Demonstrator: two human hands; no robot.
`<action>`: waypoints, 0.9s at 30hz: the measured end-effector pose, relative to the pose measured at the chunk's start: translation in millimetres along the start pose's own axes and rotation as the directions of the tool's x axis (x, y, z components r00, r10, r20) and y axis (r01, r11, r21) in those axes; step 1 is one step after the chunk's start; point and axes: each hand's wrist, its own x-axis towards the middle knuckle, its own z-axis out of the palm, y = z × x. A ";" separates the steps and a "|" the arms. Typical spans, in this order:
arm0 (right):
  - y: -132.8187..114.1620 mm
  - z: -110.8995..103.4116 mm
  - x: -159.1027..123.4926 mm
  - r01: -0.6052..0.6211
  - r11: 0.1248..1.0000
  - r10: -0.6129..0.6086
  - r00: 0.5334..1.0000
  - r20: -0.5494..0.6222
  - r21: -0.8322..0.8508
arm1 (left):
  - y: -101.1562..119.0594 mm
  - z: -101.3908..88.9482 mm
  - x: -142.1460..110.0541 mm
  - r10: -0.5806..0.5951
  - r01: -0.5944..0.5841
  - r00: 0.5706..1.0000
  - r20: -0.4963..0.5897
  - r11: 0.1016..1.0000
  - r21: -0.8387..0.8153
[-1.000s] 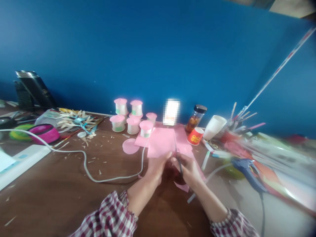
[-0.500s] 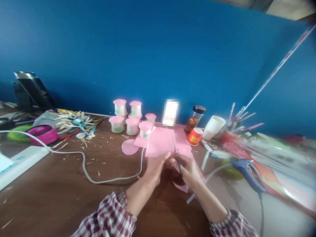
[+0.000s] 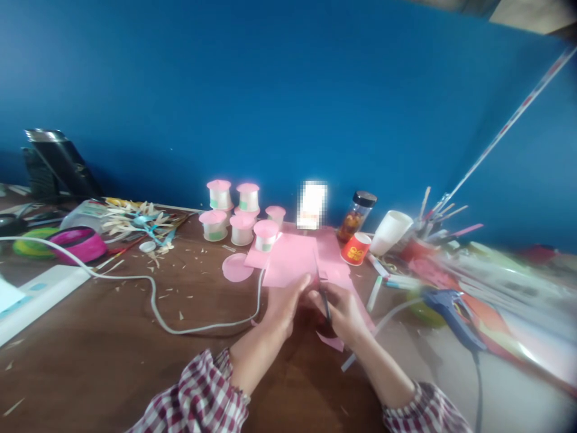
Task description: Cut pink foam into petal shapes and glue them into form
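My right hand [image 3: 345, 310] is closed round the dark handles of a pair of scissors [image 3: 325, 304], whose blades point away from me over pink paper [image 3: 291, 255]. My left hand [image 3: 288, 304] grips the near edge of that pink sheet, thumb on top; its other fingers are mostly hidden below. More pink paper [image 3: 331, 249] lies under and to the right of the held sheet. Close below my right hand is a pink scrap [image 3: 331, 341]. A cut pink paper disc [image 3: 237, 267] rests on the table to the left.
Several paper cups with pink tops [image 3: 242, 228] stand at the back, some stacked. A lit phone [image 3: 312, 205], a jar [image 3: 356, 215], a red cup [image 3: 356, 249] and a white cup [image 3: 391, 233] stand right of them. A glue gun [image 3: 455, 316] lies right; a white cable [image 3: 180, 331] curves left.
The held pink sheet has shifted slightly to the left against the scissors. My hands stay in nearly the same place, and the things around them have not moved.
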 end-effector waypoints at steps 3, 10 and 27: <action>-2.1 -0.4 0.0 -0.007 1.000 0.007 1.000 -0.001 -0.018 | -1.3 -1.0 1.0 -0.006 0.006 1.000 0.003 1.000 -0.002; -3.5 0.7 -0.6 -0.010 1.000 0.010 1.000 0.001 -0.014 | 2.1 0.5 -2.3 -0.012 0.012 1.000 0.001 1.000 0.003; -3.3 -0.4 -1.1 0.005 1.000 -0.005 1.000 -0.001 -0.017 | 3.9 -1.9 0.8 -0.004 0.003 1.000 0.025 1.000 0.010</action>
